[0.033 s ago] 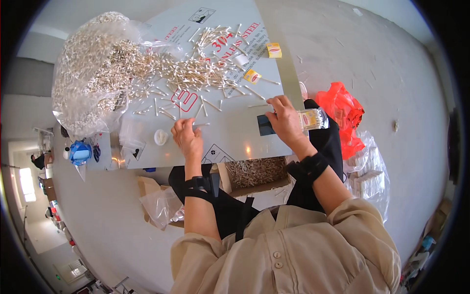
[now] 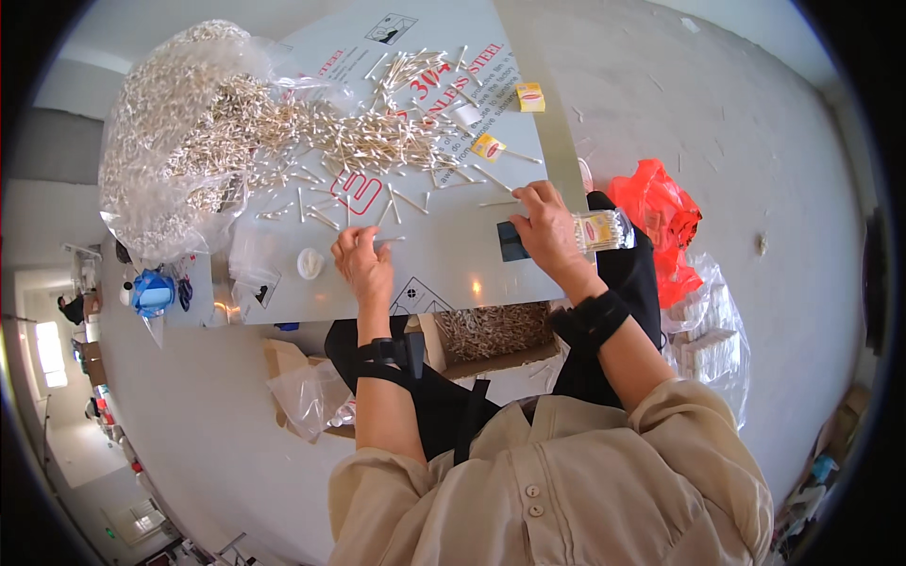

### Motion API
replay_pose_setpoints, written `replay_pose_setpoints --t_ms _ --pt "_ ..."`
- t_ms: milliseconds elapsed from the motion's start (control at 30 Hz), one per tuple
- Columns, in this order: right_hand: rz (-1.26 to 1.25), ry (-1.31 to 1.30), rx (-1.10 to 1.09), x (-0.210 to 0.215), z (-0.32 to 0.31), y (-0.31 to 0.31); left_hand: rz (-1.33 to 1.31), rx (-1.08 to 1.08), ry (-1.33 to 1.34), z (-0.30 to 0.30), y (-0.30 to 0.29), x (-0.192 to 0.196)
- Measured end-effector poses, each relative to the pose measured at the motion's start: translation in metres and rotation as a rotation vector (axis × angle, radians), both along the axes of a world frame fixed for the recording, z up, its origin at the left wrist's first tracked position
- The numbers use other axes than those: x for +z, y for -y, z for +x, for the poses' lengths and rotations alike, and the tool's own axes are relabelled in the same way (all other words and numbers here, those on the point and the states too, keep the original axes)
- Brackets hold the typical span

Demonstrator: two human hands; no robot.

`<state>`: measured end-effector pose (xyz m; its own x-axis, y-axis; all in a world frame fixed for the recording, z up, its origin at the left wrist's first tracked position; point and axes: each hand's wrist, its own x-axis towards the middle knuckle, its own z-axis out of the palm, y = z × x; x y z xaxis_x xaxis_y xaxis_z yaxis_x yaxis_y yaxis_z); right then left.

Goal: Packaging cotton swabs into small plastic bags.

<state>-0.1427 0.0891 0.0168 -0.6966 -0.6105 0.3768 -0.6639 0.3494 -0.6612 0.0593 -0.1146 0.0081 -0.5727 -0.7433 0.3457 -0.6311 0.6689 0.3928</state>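
Observation:
My left hand (image 2: 363, 261) is over the front part of the metal-sheet table (image 2: 439, 269), fingers bent in. A white cotton swab (image 2: 389, 239) sticks out to the right from its thumb and fingertips, apparently pinched. My right hand (image 2: 549, 226) is at the table's right edge, its thumb and bent fingers apart, close to loose swabs (image 2: 497, 204). Under and beside it lie a dark flat piece (image 2: 511, 241) and a clear packet of swabs with a yellow label (image 2: 600, 229). How these two join is hidden by the hand.
A big clear bag of cotton swabs (image 2: 165, 141) spills a heap (image 2: 377, 141) across the table. Nearby are a small white lid (image 2: 310, 264), yellow cards (image 2: 529, 96) and clear bags (image 2: 253, 259). Below sits a carton of swabs (image 2: 495, 332); a red bag (image 2: 658, 222) is right.

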Motion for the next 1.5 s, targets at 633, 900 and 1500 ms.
replay_pose_setpoints --t_ms 633,900,1500 --pt "-0.006 -0.076 0.107 -0.016 0.009 0.008 0.167 -0.451 0.172 -0.022 -0.102 0.016" --pt "0.005 -0.077 0.175 -0.013 0.012 0.014 0.161 0.001 0.123 -0.118 -0.009 0.017" --pt "0.026 -0.079 0.151 -0.011 0.010 0.013 0.690 -0.373 0.444 -0.005 -0.065 0.028"
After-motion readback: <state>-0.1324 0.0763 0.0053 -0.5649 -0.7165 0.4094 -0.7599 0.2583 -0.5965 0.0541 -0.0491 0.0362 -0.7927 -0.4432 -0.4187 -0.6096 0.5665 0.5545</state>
